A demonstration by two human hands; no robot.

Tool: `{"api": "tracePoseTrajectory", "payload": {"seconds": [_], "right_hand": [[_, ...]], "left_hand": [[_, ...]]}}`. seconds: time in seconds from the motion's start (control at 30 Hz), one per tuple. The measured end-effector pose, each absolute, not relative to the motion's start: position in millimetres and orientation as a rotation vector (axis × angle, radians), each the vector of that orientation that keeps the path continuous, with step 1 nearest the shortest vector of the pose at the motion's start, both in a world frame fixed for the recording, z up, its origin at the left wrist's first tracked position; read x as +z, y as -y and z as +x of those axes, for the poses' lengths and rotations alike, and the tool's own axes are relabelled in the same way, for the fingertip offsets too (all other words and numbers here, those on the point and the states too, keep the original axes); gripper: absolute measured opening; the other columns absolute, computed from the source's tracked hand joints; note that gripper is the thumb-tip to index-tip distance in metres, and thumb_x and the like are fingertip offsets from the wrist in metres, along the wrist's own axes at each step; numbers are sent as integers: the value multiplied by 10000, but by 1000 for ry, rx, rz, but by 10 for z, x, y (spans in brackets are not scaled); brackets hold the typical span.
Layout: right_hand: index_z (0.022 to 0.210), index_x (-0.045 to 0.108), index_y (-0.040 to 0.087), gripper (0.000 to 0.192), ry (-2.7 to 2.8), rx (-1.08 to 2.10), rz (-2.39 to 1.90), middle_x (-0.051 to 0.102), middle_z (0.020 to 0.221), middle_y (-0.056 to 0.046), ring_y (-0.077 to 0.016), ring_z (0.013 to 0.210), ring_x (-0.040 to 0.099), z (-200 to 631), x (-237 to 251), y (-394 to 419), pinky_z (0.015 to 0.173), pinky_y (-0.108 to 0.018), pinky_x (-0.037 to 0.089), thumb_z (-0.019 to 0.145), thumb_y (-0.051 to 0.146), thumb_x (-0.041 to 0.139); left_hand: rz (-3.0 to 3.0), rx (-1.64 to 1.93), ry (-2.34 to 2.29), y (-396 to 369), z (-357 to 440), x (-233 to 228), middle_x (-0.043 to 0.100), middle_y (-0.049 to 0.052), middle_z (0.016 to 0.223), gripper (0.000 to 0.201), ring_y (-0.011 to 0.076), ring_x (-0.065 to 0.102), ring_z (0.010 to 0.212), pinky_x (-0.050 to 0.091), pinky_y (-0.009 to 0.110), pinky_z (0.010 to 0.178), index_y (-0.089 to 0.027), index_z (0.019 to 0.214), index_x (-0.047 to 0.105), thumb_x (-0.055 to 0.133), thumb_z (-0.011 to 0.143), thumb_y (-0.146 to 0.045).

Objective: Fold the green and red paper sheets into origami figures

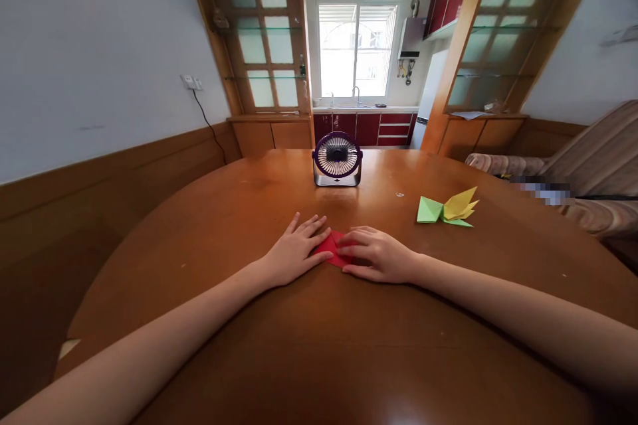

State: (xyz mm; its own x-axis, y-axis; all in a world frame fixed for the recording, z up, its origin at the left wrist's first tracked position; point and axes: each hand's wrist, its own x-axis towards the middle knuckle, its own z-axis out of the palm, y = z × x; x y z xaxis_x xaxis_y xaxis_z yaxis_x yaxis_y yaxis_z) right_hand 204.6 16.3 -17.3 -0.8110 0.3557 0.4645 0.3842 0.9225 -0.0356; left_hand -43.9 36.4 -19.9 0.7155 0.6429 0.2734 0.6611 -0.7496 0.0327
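Observation:
A small folded piece of red paper [335, 256] lies on the table between my two hands. My left hand [298, 247] rests nearly flat with its fingers spread, and its fingertips and thumb press on the paper's left side. Over the right side, my right hand [377, 255] has its fingers gently bent, touching the paper. Its thumb sits apart from the fingers, near the paper's lower edge. Part of the paper is hidden under the fingers of both hands.
A small dark purple desk fan [337, 157] stands upright at the far side of the brown wooden table [319, 339]. To the right lies a folded green and yellow paper shape [447, 208]. Beyond the table's right edge is a striped sofa [593, 159].

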Motion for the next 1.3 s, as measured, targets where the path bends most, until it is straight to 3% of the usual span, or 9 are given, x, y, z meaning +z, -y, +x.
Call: {"api": "tracePoseTrajectory", "payload": {"seconds": [0.07,0.13,0.2,0.3,0.5,0.73,0.97,1.13,1.3], "right_hand": [[1082,677,166,283,2618,-88,-420,686,1040,-109,-200,951,634,2051,-166,-161,858,-372,520,972,332,475],[1064,682,162,277,2644,-111,-372,684,1000,-107,-192,916,631,2060,-159,-162,821,-353,521,976,298,459],[1055,689,156,286,2662,-143,-355,675,989,-112,-195,921,623,2069,-150,-164,832,-356,513,974,288,449],[1024,702,150,294,2672,-167,-336,670,952,-111,-197,880,614,2076,-141,-162,808,-354,507,967,278,444],[969,712,183,292,2674,-140,-302,670,921,-89,-180,815,601,2081,-133,-142,767,-335,501,961,272,434],[1009,685,153,255,2640,-40,-344,677,989,-100,-197,941,616,2075,-145,-135,857,-352,500,948,252,458],[987,669,179,209,2680,-7,-400,684,987,-86,-191,907,625,2048,-98,-106,832,-349,500,926,242,478],[994,662,178,191,2666,40,-426,678,1020,-94,-195,920,629,2053,-96,-90,851,-359,499,920,234,495],[982,659,177,185,2527,107,-596,678,1095,-116,-220,1016,627,2060,-137,-113,922,-412,487,939,277,509]], "left_hand": [[-2865,-584,932,-350,-431,-194,556,103,1372,413,263,438,1338,193,533,1171,-205,1238,634,442,976,-460],[-2914,-735,774,-337,-421,-194,668,65,1186,308,212,576,1182,302,478,1144,-220,1105,701,455,981,-358],[-2978,-823,681,-326,-415,-201,690,53,1106,289,177,637,1047,430,404,1059,-222,1068,711,445,980,-290],[-3055,-837,670,-320,-413,-210,674,68,1123,291,169,645,1006,521,310,908,-204,1065,709,439,974,-261],[-3023,-764,780,-296,-404,-167,672,60,1092,245,185,644,973,499,318,868,-209,1010,709,480,953,-274],[-3053,-837,806,-302,-397,-157,676,45,1074,212,168,636,969,484,304,876,-209,985,711,510,940,-261],[-2990,-899,939,-353,-418,-181,672,54,1097,184,207,624,1030,464,385,944,-223,965,716,592,895,-341],[-2788,-726,1225,-347,-415,-134,659,102,1178,385,268,595,1115,347,504,1079,-174,1103,667,591,871,-472],[-2753,-544,1185,-313,-400,-157,615,140,1272,546,286,538,1225,256,504,1150,-133,1227,618,474,912,-555]]}}
